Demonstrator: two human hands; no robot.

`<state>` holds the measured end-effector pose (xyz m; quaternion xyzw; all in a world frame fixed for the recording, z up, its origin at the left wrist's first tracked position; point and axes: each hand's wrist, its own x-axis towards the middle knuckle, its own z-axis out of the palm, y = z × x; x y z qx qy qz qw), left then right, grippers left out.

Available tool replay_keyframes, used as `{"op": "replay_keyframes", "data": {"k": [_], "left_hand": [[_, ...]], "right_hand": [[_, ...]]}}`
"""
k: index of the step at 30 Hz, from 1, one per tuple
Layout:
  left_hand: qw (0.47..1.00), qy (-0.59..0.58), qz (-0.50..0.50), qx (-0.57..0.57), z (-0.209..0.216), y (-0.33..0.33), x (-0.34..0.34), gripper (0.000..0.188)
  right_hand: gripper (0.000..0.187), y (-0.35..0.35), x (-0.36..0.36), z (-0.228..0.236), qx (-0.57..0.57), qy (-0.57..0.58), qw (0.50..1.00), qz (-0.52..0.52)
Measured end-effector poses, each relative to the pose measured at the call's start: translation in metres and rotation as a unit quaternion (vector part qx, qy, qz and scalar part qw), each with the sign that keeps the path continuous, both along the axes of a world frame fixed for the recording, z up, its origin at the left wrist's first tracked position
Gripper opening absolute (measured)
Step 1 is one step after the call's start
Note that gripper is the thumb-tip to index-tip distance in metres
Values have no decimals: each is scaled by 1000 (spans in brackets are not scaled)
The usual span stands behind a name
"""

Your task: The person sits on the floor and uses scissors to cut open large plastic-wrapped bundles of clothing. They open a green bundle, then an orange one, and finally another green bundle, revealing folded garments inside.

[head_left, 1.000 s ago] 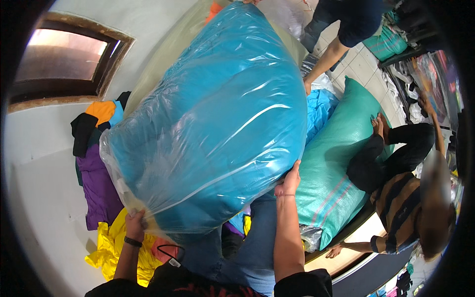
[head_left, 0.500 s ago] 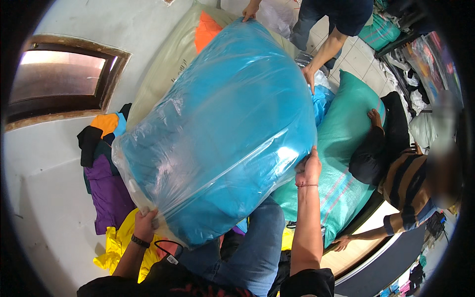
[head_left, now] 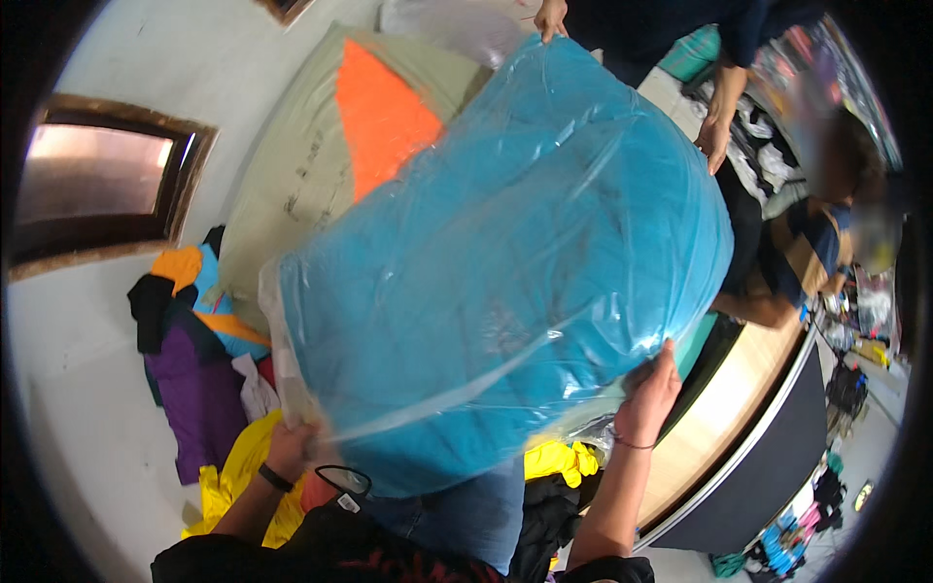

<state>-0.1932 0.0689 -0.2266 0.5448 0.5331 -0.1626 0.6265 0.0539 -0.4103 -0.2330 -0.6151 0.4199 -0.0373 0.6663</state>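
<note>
A large clear plastic bag stuffed with blue cloth (head_left: 505,262) hangs in front of me, filling the middle of the view. At its lower left corner, my left hand (head_left: 290,449) is closed on gathered plastic. My right hand (head_left: 649,394) grips the bag's lower right side, its fingertips partly hidden behind the plastic. Across from me, another person's hand (head_left: 551,19) pinches the far top corner. That person's other hand (head_left: 715,141) holds the far right edge.
Behind the bag leans a big pale green sack (head_left: 282,185) with an orange patch. Piled purple cloth (head_left: 199,398) and yellow cloth (head_left: 233,476) lie at left by the wall. A wooden tabletop (head_left: 739,408) stands at right, with a person in a striped shirt (head_left: 802,248) beside it.
The bag has swung to the right, with my right hand and the other person's hands moving along. More of the pale green sack and its orange patch shows; the bag now covers most of the green sack.
</note>
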Motion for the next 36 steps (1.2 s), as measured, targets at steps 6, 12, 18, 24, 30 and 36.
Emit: {"op": "replay_keyframes", "data": {"k": [6,12,18,24,30,36], "left_hand": [[989,18,-104,-104,-21,-82,32,26],[964,-34,-251,-83,-41,-129,55,24],[872,-74,-484,-7,-57,-157,66,20],[876,64,-477,-34,-41,-191,91,10],[852,-23,-523,-8,-40,-202,93,10],[736,-103,-669,-19,-66,-179,108,26]], "right_hand": [[46,-123,-16,-49,-149,14,989,-16],[41,-203,-41,-141,-107,95,986,-86],[42,-226,-91,-216,-38,168,975,-142],[38,-266,-145,-264,11,-12,999,-52],[31,-139,-289,-370,-310,268,908,-80],[29,-84,-318,-418,-326,178,919,-131]]}}
